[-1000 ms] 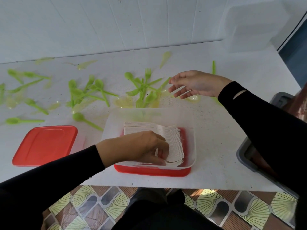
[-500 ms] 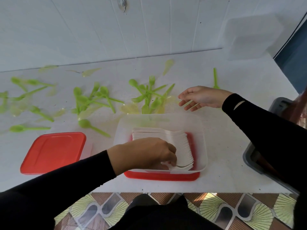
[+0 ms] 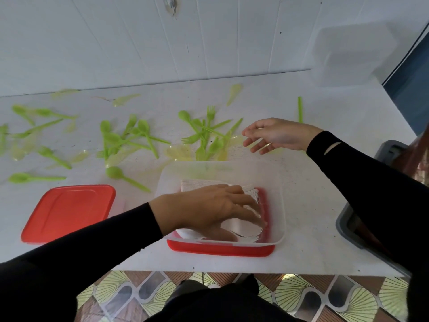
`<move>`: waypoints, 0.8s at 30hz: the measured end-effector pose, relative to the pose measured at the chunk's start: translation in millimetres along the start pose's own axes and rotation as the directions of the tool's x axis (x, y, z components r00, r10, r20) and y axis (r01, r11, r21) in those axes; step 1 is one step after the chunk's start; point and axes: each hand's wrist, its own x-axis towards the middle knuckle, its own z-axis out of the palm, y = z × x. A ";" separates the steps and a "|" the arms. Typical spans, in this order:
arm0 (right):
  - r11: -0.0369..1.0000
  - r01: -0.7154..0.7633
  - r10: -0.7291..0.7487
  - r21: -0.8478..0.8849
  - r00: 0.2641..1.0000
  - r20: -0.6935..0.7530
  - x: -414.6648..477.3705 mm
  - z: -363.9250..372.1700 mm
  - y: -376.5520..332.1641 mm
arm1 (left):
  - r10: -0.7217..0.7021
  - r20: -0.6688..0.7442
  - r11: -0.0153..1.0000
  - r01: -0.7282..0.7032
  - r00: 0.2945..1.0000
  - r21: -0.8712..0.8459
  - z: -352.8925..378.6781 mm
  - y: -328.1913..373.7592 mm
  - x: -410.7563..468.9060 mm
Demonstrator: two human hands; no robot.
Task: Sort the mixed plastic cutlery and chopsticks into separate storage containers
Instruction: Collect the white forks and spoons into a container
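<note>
We are seeing the left hand (image 3: 216, 205) inside the clear container (image 3: 281, 201), fingers splayed nearly straight and lying flat over the white cutlery stack (image 3: 197, 183). It is pressing rather than gripping; we cannot tell whether the thumb is hooking under. The container is sitting on a red lid (image 3: 220, 250) near the front edge of the table (image 3: 313, 205).

The right hand (image 3: 276, 134) is hovering palm-down just beside the green cutlery pile (image 3: 204, 135), fingers loose and open, apparently holding nothing, though blur is making that uncertain.

Risks we are flagging:
- The stack is fanning at its tine end, so uneven pressing is likely to make it splay or tip over in the container.
- The container is resting on a lid, not the table. A sideways push from the left hand could be sliding it toward the near edge.
- The green forks and spoons are lying tangled and crossed. Pulling one out could be dragging neighbours along, or mixing types in a single grab.
- The pale yellow pieces (image 3: 178, 152) are looking nearly see-through against the table, so we are expecting some to get missed.
- With both hands working apart, attention is splitting.

Most green pieces are lying unsorted across the table.
</note>
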 end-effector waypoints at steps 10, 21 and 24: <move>1.000 -0.005 0.005 0.008 0.999 -0.041 -11.8 -3.6 -0.2 | -0.015 0.164 0.991 0.036 0.986 -0.128 -6.5 -2.8 20.2; 0.986 0.105 -0.075 0.133 0.975 -0.210 -31.4 24.1 -30.5 | 0.002 0.094 0.999 -0.005 0.996 0.038 -0.3 -21.8 -17.5; 0.985 0.129 -0.105 0.110 0.974 -0.200 -35.2 46.6 -46.0 | 0.028 0.077 1.000 -0.027 0.997 -0.007 0.7 -26.5 -15.3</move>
